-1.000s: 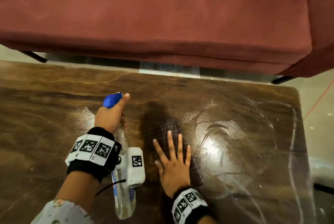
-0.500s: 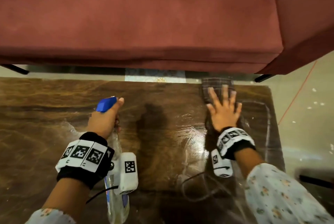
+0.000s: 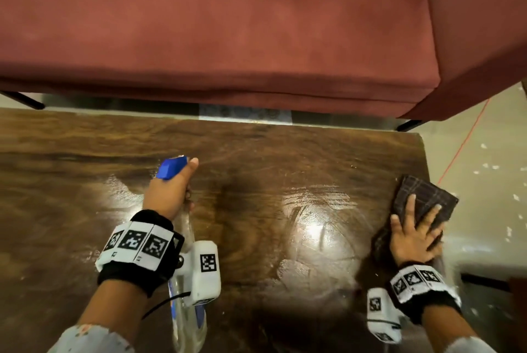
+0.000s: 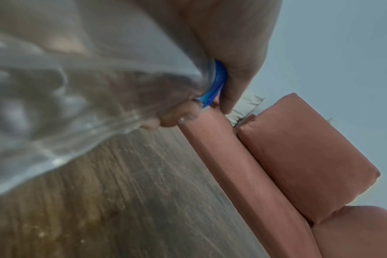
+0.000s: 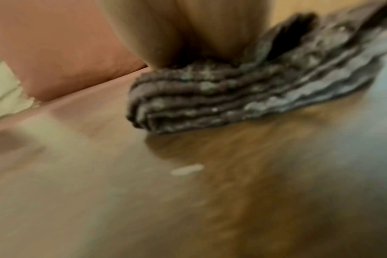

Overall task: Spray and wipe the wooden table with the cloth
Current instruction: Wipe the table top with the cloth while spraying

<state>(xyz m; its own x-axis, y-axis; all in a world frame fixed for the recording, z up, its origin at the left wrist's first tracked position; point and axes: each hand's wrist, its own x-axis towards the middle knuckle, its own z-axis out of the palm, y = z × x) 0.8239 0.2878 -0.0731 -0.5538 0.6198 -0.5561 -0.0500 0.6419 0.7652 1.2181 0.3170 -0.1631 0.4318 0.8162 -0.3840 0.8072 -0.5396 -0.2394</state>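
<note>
dk plaid cloth (image 3: 425,198), maroon sofa (image 3: 228,25)

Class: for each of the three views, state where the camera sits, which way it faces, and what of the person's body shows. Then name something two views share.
Head: looks down at the table; shows left hand gripping the bottle, right hand flat on the cloth.
Left wrist: looks along the bottle toward the sofa; curled fingers show.
Right wrist: low over the table; fingers press the folded cloth.
Shared: head and left wrist both see the sofa.
</note>
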